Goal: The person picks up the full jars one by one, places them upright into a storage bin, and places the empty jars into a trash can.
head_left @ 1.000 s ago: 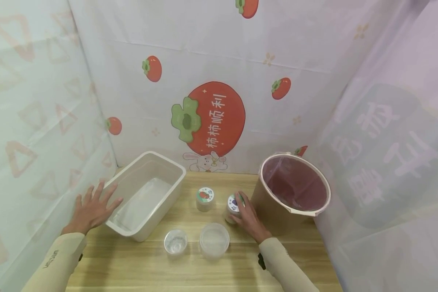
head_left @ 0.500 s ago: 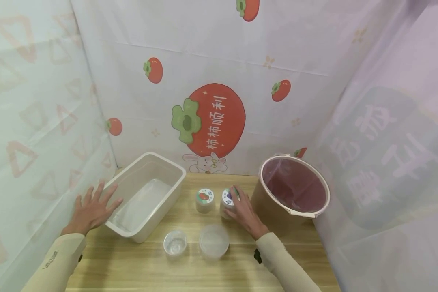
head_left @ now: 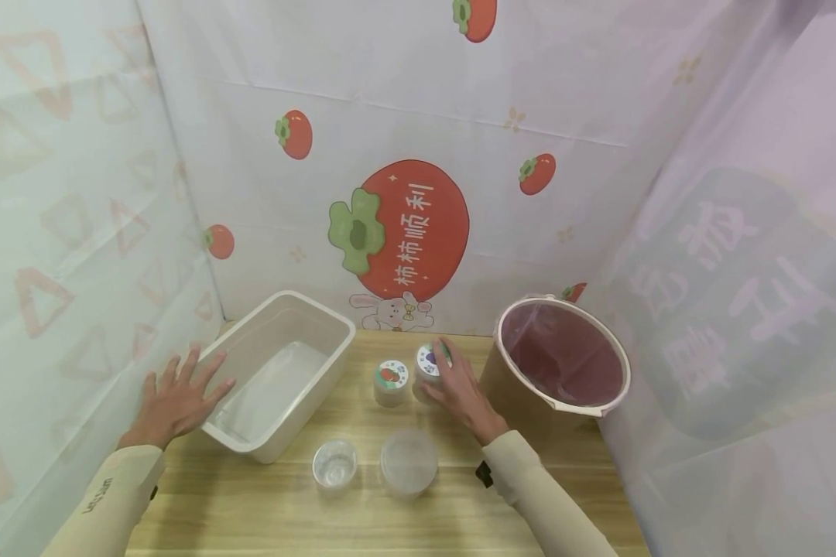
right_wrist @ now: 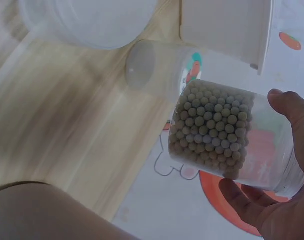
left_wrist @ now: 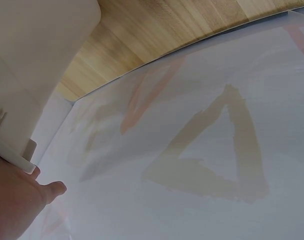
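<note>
My right hand (head_left: 460,391) grips a clear jar (right_wrist: 212,130) from above, with its thumb and fingers curled round the lid end. Small tan balls fill the jar's lower part, and its round lid (head_left: 428,357) carries a printed purple picture. Just left of it stands a second clear jar (head_left: 390,391), whose label shows a red picture. My left hand (head_left: 174,402) rests on the left rim of a white rectangular basin (head_left: 330,363), fingers spread. In the left wrist view only part of this hand (left_wrist: 17,200) shows, at the basin's rim.
Nearer me on the wooden table (head_left: 279,518) stand a small clear cup (head_left: 334,464) and a wider translucent tub (head_left: 409,463). A round brown bin (head_left: 522,402) lined with a plastic bag is to the right. Printed cloth walls enclose the back and sides.
My right hand has moved the jar away from me and to the left, from beside the bin to close beside the other jar. The left hand has stayed put.
</note>
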`<act>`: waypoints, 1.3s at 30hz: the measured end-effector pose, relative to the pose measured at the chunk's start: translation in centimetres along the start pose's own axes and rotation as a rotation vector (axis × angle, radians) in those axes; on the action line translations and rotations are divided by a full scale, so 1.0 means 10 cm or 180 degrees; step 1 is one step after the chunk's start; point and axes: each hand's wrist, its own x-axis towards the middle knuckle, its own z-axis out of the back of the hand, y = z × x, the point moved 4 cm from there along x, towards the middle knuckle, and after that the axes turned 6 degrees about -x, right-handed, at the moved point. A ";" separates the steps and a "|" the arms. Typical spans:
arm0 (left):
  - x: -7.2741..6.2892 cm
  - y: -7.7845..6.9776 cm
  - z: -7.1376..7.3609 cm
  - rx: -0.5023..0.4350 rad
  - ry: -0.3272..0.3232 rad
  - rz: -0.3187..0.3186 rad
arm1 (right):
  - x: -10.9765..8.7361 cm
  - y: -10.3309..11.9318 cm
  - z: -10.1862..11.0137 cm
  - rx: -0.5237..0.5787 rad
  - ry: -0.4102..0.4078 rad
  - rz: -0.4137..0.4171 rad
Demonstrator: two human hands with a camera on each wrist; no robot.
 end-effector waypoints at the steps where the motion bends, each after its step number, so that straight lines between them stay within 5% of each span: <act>1: 0.00 0.00 0.00 -0.0006 0.0003 0.0004 | 0.02 0.02 0.01 0.0007 0.0023 -0.0009; 6: 0.01 0.01 0.00 -0.0031 0.0039 0.0029 | 0.11 0.13 0.06 0.0078 0.0121 -0.0019; 16: 0.02 0.02 -0.01 0.0028 -0.0045 -0.0034 | 0.34 0.38 0.15 0.0142 -0.0117 0.0240; 24: 0.02 0.03 -0.02 0.0084 -0.0113 -0.0094 | 0.51 0.57 0.13 0.0283 0.0088 0.0194; 39: 0.01 0.01 -0.01 0.0058 -0.0104 -0.0043 | 0.76 0.93 0.14 -0.0022 -0.0004 0.0471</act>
